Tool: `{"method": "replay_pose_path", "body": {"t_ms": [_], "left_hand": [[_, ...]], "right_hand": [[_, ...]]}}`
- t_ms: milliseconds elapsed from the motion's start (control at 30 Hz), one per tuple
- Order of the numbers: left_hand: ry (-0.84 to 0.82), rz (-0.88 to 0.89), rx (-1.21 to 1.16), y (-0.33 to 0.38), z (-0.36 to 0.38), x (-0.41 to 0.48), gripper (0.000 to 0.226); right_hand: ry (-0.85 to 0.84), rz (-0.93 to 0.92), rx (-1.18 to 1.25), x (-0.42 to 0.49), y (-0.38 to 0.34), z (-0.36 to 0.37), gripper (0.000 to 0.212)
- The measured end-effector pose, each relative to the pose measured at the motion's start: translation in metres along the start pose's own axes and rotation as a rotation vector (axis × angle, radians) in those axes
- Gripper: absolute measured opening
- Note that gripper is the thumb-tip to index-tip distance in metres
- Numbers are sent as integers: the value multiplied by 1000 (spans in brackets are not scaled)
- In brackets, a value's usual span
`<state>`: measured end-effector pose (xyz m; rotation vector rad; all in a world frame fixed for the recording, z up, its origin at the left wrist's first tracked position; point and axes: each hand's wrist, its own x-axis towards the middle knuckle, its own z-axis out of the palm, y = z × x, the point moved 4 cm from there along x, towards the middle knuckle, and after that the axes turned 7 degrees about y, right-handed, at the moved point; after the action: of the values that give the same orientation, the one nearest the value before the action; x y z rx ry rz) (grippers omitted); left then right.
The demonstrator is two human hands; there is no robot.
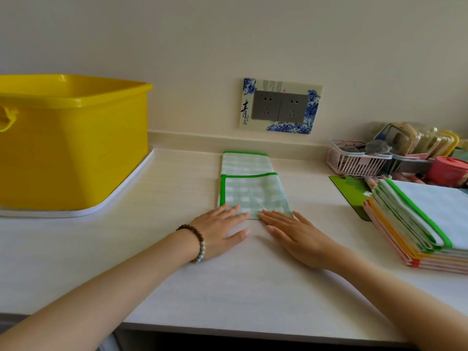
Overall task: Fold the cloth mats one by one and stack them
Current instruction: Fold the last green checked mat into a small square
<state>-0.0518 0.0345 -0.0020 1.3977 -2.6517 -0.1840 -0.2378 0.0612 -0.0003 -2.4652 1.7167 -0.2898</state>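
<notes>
A green-checked cloth mat (pixel 249 184) with bright green trim lies folded into a long strip on the white counter (pixel 177 188), its far end near the wall. My left hand (pixel 220 230) and my right hand (pixel 295 233) rest flat, fingers spread, with the fingertips on the mat's near edge. Neither hand grips anything. A stack of folded mats (pixel 425 224) with green, yellow and red trims sits at the right.
A big yellow plastic tub (pixel 73 143) stands on a white tray at the left. A pink basket (pixel 354 159) and assorted containers crowd the back right, beside a green board (pixel 352 192). A double wall socket (pixel 279 106) is behind the mat.
</notes>
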Motion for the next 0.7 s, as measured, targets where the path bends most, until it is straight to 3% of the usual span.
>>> {"method": "replay_pose_path", "body": {"t_ms": [367,567,700], "left_hand": [[-9,-27,-68,-4,5,-1,60],[-1,-33,-55,-6,8,1,61],[43,-61,-119,-6,4,2,62]], "right_hand": [[-31,70,60,-26,45,-11,48],[217,7,45,-6,41,-32,45],[152,-22,-70,11,33,-33,46]]}}
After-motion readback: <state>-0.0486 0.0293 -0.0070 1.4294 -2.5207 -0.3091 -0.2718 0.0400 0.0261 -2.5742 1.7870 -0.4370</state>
